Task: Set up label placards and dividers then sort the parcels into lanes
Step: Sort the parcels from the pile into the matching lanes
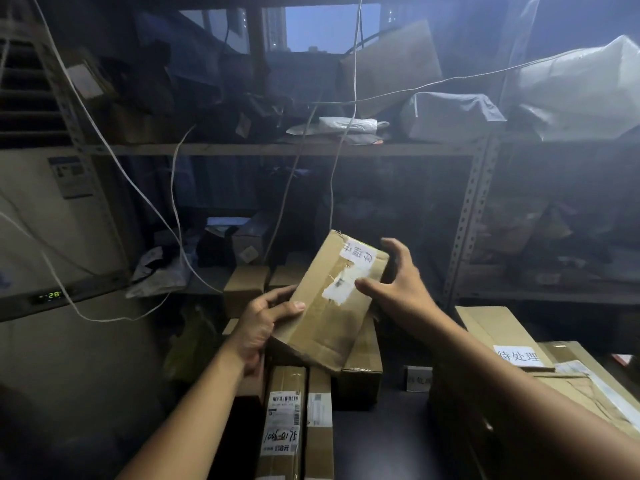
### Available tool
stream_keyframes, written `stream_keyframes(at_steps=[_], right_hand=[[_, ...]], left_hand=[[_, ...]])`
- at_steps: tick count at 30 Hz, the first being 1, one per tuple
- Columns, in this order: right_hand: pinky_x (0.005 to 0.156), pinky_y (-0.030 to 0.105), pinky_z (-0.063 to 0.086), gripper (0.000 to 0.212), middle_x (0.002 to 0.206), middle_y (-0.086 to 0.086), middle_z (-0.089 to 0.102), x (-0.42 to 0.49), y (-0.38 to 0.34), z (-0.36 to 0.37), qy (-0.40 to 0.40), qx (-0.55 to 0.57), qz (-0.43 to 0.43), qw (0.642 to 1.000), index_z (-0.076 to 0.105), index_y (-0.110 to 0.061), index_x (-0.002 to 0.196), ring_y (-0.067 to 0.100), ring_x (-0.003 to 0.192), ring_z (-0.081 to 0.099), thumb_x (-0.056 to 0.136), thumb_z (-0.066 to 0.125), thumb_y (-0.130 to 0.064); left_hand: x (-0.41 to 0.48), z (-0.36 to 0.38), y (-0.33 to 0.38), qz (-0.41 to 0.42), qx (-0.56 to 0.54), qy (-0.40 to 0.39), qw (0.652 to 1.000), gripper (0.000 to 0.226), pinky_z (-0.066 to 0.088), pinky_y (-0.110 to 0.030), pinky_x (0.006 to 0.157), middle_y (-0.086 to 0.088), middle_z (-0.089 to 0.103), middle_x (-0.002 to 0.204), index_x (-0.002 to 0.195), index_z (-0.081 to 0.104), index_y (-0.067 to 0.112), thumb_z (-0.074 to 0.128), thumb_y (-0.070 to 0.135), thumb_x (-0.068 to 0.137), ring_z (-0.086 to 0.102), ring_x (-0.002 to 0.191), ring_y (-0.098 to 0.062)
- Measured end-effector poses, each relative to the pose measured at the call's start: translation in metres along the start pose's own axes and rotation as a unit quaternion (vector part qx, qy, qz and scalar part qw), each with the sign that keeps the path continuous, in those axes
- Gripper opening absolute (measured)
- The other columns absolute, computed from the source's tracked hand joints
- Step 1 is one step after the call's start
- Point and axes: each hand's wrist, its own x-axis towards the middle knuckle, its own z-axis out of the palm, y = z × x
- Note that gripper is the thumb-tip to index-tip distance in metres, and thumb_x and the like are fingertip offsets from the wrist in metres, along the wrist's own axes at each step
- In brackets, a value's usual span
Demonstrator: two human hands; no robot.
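far left: ac unit [52, 237] w/ green readout, white cables [114, 150] hanging across the shelving [294, 149]. left hand [263, 323] grips the lower-left edge of the parcel [329, 303], thumb on the top face, fingers curled under. parcel is up in the air, tilted, over a stack of boxes [360, 368] on the bench [381, 445]; can't tell if its low corner touches them. a handwritten paper placard [358, 252] is taped near its far end, plus a torn white label [341, 285] mid-face. below, a long box [282, 420] w/ shipping label lies on the bench. right hand [394, 278] is spread wide & holds nothing, thumb over the parcel's top face, fingers past its right corner; contact or not, can't tell. further right a small placard [419, 377] stands on the bench, then a big carton [491, 323] w/ a carton placard [517, 356] on top.

handling, my guess: stiff taped cardboard, prob light since one hand carries it by an edge. tape strip looks slick, so take it by both long edges, not by the paper placard, which could tear off. near edge looks a bit crushed, so no hard squeeze there.
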Motion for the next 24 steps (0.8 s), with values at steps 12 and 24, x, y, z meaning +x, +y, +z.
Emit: stream_keyframes(at_steps=[12, 24], right_hand=[[0.096, 0.032, 0.026, 0.071, 0.133, -0.013, 0.059, -0.007, -0.072, -0.028, -0.369, -0.454, -0.044, 0.810, 0.047, -0.044, 0.145, 0.012, 0.117, 0.039, 0.081, 0.073, -0.063], [0.079, 0.045, 0.064, 0.042, 0.097, 0.007, 0.079, -0.003, -0.025, -0.040, -0.164, 0.035, 0.047, 0.985, 0.063, -0.026, 0.126, 0.024, 0.084, 0.078, 0.088, 0.078, -0.035]], left_hand=[[-0.026, -0.016, 0.072, -0.068, 0.320, -0.193, 0.925, 0.044, 0.060, -0.034, 0.083, 0.007, 0.073, 0.110, 0.113, 0.075, 0.027, 0.085, 0.012, 0.073, 0.072, 0.100, -0.016], [-0.019, 0.000, 0.068, 0.031, 0.045, 0.123, 0.991, 0.051, 0.036, -0.050, 0.107, 0.000, 0.044, 0.155, 0.149, 0.044, 0.030, 0.039, 0.052, 0.103, 0.046, 0.137, -0.035]])
